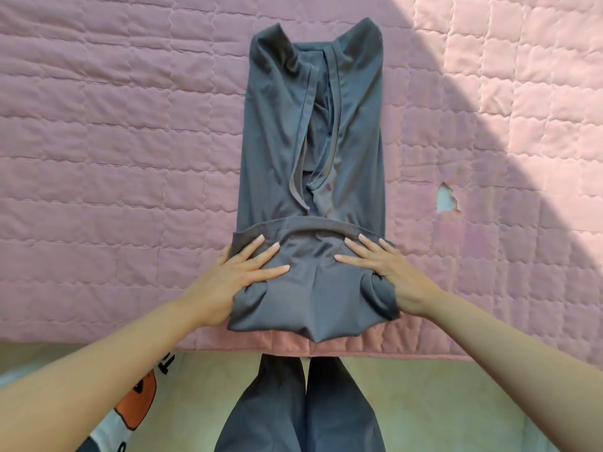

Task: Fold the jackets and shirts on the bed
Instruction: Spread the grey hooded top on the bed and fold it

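Pale floor (424, 402) below — dark trousers (270, 415), orange-printed white fabric (140, 398) lower left.

The gray shirt (313, 164) is smooth cloth with a soft shine. The pink bed cover (114, 125) is puffy, stitched cloth, matt.

The quilt (130, 125) runs past three edges — the printed white cloth (109, 430), bottom-left, is cut off and unreadable.
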